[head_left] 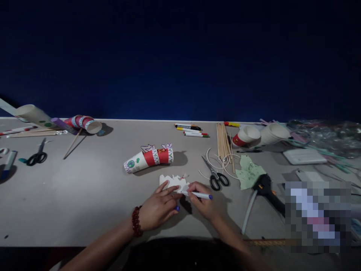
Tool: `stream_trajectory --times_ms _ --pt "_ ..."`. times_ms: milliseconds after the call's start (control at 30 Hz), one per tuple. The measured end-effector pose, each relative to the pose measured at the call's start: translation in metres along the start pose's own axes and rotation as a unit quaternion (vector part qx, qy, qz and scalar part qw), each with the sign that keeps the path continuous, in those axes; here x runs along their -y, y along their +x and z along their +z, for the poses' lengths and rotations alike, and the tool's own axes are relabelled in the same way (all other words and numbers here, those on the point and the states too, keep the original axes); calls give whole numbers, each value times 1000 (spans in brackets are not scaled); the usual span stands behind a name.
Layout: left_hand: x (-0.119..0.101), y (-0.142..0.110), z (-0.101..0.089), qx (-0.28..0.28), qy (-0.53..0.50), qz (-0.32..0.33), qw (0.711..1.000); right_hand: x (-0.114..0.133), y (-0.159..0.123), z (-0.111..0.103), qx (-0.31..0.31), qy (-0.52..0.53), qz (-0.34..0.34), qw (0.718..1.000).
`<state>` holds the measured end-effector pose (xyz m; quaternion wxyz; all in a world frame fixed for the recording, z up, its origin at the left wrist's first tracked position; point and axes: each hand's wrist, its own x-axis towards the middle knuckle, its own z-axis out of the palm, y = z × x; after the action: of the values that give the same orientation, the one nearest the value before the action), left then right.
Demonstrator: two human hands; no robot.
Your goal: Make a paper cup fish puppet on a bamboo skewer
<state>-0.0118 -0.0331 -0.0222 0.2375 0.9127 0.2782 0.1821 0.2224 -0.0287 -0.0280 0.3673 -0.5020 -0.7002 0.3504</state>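
My left hand [159, 206], with a red bead bracelet at the wrist, lies on a white cut-out paper shape [173, 182], fingers stretched over it, a purple cap tucked under them. My right hand [201, 201] grips a purple-ended marker [200, 195], its tip on the paper's right edge. Just beyond the paper lies a chain of decorated red and white paper cups [148, 158] on its side.
Black-handled scissors [216, 175] and a green paper scrap [248, 172] lie right of my hands, a black glue gun [266, 190] beyond. Wooden sticks [224, 145], markers [191, 130] and stacked cups [248, 136] sit farther back. More cups [83, 123] and scissors [36, 156] are at left.
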Motion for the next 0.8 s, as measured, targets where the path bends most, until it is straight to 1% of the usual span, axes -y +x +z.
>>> stream_trajectory --times_ms 133,300,400,633,800 --pt "0 0 0 0 1 4 1000 2 0 -1 -8 -2 12 1000" --pt "0 0 1 -3 5 6 1000 0 0 0 0 -2 -3 1000" --pt "1 0 1 -5 6 8 1000 -1 0 1 -11 2 -7 1000" --pt "1 0 0 -3 3 8 1000 5 1 -1 -18 9 13 1000" --pt "0 1 -1 -2 5 6 1000 7 2 -2 -21 3 6 1000"
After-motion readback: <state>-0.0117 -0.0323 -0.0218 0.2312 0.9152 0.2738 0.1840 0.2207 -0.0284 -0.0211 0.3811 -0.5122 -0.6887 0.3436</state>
